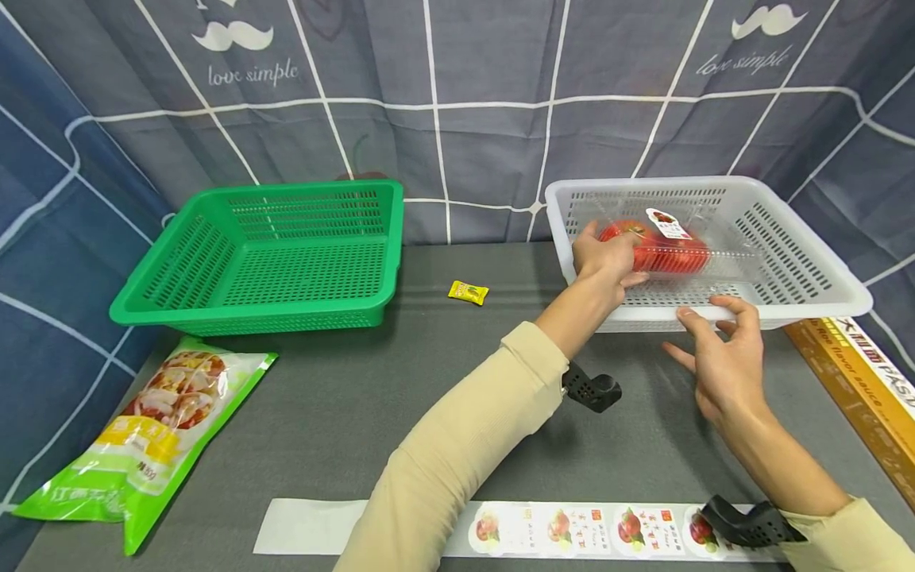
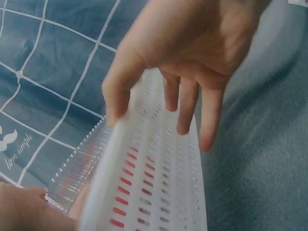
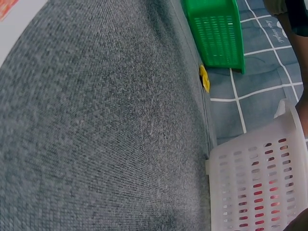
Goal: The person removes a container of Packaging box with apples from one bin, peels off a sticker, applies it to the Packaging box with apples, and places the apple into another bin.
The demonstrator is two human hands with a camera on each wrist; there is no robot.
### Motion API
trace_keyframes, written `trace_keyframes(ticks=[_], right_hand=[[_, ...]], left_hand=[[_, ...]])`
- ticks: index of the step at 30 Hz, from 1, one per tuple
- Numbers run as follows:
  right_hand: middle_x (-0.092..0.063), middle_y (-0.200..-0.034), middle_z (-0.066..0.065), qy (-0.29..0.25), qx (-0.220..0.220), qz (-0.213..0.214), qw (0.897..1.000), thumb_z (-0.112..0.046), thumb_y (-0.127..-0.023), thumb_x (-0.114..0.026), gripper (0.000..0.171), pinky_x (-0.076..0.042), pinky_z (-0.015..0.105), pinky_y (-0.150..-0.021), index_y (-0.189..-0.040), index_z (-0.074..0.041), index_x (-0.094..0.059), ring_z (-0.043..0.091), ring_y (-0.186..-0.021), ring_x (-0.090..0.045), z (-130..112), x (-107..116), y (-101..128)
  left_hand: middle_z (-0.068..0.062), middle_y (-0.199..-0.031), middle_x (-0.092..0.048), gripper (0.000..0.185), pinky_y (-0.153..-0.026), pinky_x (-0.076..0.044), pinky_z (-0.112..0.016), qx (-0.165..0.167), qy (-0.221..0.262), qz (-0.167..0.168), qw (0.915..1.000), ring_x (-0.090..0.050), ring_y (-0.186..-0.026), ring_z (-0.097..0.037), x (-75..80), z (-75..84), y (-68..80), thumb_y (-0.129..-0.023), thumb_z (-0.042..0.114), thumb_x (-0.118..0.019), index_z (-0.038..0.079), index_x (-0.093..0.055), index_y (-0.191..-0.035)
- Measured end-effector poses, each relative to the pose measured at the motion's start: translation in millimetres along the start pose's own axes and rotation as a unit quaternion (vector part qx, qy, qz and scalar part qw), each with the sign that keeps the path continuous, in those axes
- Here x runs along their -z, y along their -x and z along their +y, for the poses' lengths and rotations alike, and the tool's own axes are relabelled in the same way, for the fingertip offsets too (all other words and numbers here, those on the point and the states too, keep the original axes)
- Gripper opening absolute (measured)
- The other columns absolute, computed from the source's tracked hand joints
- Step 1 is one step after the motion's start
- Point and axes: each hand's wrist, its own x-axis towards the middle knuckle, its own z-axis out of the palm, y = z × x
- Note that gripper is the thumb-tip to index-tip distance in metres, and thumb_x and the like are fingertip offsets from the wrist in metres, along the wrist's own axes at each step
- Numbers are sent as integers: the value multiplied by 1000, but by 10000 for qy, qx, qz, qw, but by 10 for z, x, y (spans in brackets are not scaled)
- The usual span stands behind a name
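At the far left of the table (image 1: pixel 343 397) a green-and-white food bag (image 1: pixel 146 433) lies flat below the green basket (image 1: pixel 264 254), and a small yellow sachet (image 1: pixel 468 292) sits between that basket and the white basket (image 1: pixel 786 246). Along the near edge runs a strip of fruit labels (image 1: pixel 572 528). The left hand (image 1: pixel 604 258) reaches over the white basket's near-left rim and its grip is clamped on the left end of a clear tomato box (image 1: pixel 661 246), fingers curled round it, the box held just above the basket floor and already bearing a label on its lid. The right hand (image 1: pixel 722 353) is slack and holds nothing; its fingers, apart and loosely bent, rest at the front rim. A likely trouble here: the box is held by one end only, so it could tip or slide from the fingers and land askew, and its lid might pop if squeezed hard. The basket is light and could skid back or lift if the right hand lets go of the rim. The box lies directly within the left grip, and beyond the right fingertips, across the basket wall.
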Motion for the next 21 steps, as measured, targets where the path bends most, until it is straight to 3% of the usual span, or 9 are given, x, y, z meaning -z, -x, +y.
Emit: trace_keyframes(ticks=[4,6,10,12,16,21], right_hand=[[-13,-120,1,-37,-9,0,10000,-9,-95,-64,37,-56,30,-71,-120,-23,-39,14,-102,-47,-10,-11,1],[-13,-119,1,-73,-11,-17,10000,-8,-95,-64,37,-56,30,-70,-119,-23,-40,13,-102,-47,-11,-10,-1],[-11,-120,0,-118,-29,-26,9999,-7,-95,-63,35,-57,30,-68,-115,-24,-40,13,-102,-46,-11,3,-7],[-10,-121,1,-95,-38,-12,9999,-8,-95,-63,34,-57,30,-68,-114,-25,-40,14,-102,-45,-11,7,-9],[-10,-123,2,4,-2,10,10000,-9,-96,-62,33,-56,30,-69,-114,-25,-39,14,-103,-46,-9,5,-5],[-11,-121,2,1,66,-39,10000,-9,-96,-62,33,-56,30,-69,-114,-24,-39,15,-102,-46,8,9,-2]], left_hand=[[-19,-140,-45,59,-71,-56,-58,-1,-185,12,9998,-57,-112,-46,-18,-12,7,-88,-8,-62,8,-48,-143],[-14,-144,-41,56,-83,-54,-54,-84,-613,56,9981,-54,-119,-42,-32,-13,19,-91,0,-63,9,-48,-144],[-3,-154,-31,58,-105,-39,-50,-140,-1944,132,9807,-38,-135,-33,-49,-2,55,-93,30,-64,15,-48,-146],[0,-158,-26,65,-112,-29,-50,-46,-2383,101,9711,-27,-142,-30,-42,6,67,-92,42,-63,16,-45,-149],[1,-162,-16,71,-117,-19,-48,110,-2461,-71,9692,-13,-148,-25,-11,12,64,-94,46,-59,14,-36,-153],[0,-160,-21,72,-115,-26,-44,49,-2484,-215,9684,-20,-146,-23,52,34,83,-94,44,-60,13,-35,-153]])
